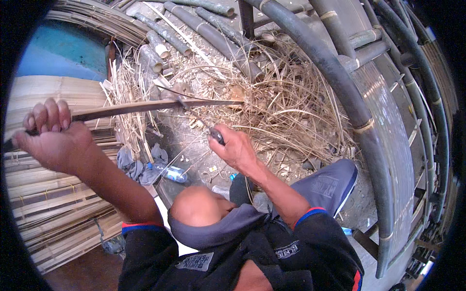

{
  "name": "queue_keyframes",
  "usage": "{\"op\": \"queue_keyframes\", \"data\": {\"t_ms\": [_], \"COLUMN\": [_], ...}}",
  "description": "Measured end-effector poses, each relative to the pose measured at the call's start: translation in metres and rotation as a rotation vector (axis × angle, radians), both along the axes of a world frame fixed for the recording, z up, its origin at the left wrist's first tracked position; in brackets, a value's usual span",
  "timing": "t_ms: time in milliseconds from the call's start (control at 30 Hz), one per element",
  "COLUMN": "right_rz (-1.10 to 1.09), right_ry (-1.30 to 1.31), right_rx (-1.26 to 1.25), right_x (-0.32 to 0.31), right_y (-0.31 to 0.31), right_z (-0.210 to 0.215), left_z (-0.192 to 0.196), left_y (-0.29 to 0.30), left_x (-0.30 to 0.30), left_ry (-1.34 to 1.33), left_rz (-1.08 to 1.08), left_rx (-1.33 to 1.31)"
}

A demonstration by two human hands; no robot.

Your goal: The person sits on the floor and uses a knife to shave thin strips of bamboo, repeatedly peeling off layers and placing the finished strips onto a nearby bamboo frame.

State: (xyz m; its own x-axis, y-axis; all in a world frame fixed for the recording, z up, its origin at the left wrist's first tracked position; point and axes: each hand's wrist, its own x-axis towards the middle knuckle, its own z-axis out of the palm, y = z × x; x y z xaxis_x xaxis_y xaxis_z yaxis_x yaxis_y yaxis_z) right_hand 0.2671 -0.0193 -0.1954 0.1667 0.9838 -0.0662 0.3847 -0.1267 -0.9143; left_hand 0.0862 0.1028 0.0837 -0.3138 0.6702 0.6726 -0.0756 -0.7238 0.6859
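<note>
On the left, my left hand [58, 138] is closed round one end of a long bamboo strip [131, 106]. The strip runs across to the right, toward a heap of shavings. My right hand [235, 149] grips the dark handle of a knife [217, 136]. Its thin blade points up and left, meeting the strip near the middle of its length; whether it cuts in cannot be made out. A thin dark sliver [171, 91] rises beside the strip near the blade.
Curly bamboo shavings [296, 111] cover the floor ahead. Cut bamboo poles [208, 36] lie at the back. Flat bamboo slats [58, 194] are stacked left. A clear plastic bottle [174, 173] lies near my bare knee [196, 206]. A bamboo frame [359, 116] stands right.
</note>
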Motion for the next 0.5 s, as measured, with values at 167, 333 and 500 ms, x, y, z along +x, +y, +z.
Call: {"op": "queue_keyframes", "data": {"t_ms": [167,333,500], "right_rz": [-0.104,-0.093,-0.083], "right_ry": [-0.059,-0.084,-0.111], "right_rx": [-0.236,-0.145,-0.349], "right_x": [0.043,0.026,0.070], "right_y": [0.013,0.023,0.017], "right_z": [-0.121,-0.106,-0.178], "left_z": [-0.006,-0.002,-0.004], "left_y": [0.011,0.027,0.029], "left_x": [-0.008,-0.035,-0.006], "left_ry": [0.039,0.059,0.059], "left_rz": [0.095,0.018,0.168], "left_rx": [-0.033,-0.010,-0.047]}}
